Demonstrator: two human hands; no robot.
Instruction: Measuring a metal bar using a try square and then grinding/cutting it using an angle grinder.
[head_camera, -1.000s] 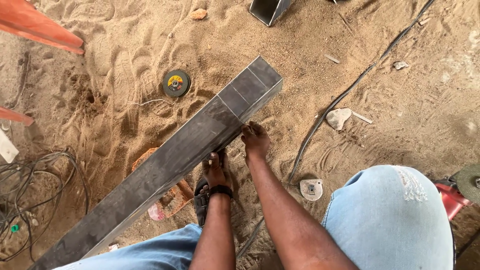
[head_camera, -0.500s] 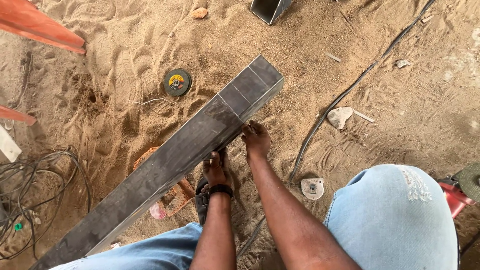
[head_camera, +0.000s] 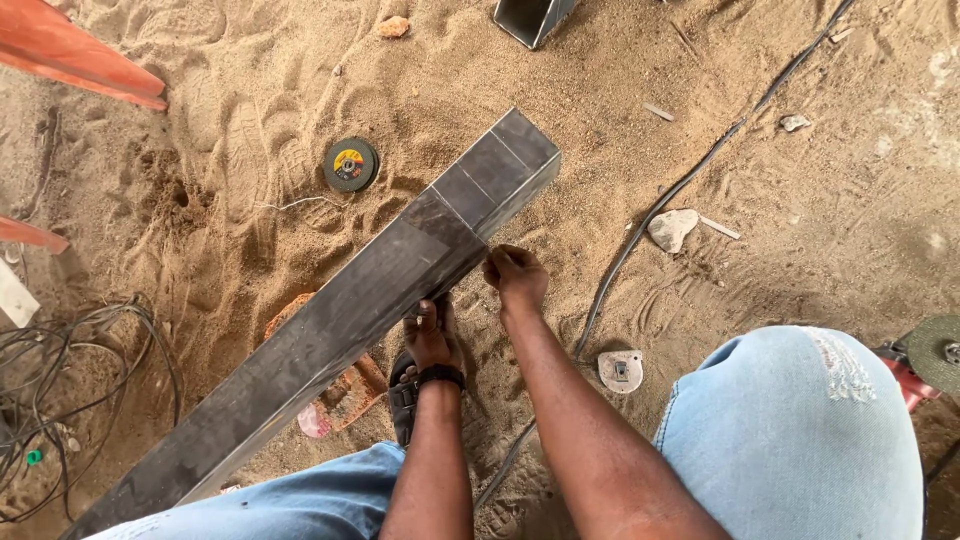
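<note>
A long dark steel box tube (head_camera: 380, 290) lies diagonally across the sand, its open end at the upper right. My left hand (head_camera: 432, 338), with a black watch on the wrist, presses against the tube's near side wall with curled fingers. My right hand (head_camera: 516, 276) is at the same wall closer to the tube's end. Its fingers are pinched together against the lower edge, and whatever is between them is hidden. Thin scribed lines cross the tube's top face just above my right hand.
A cutting disc (head_camera: 350, 164) lies in the sand beyond the tube. A black cable (head_camera: 690, 185), a stone (head_camera: 672, 228) and a small metal plate (head_camera: 620, 370) lie to the right. An angle grinder (head_camera: 935, 355) is at the right edge, tangled wires (head_camera: 60, 370) at the left, orange bars (head_camera: 80, 60) top left.
</note>
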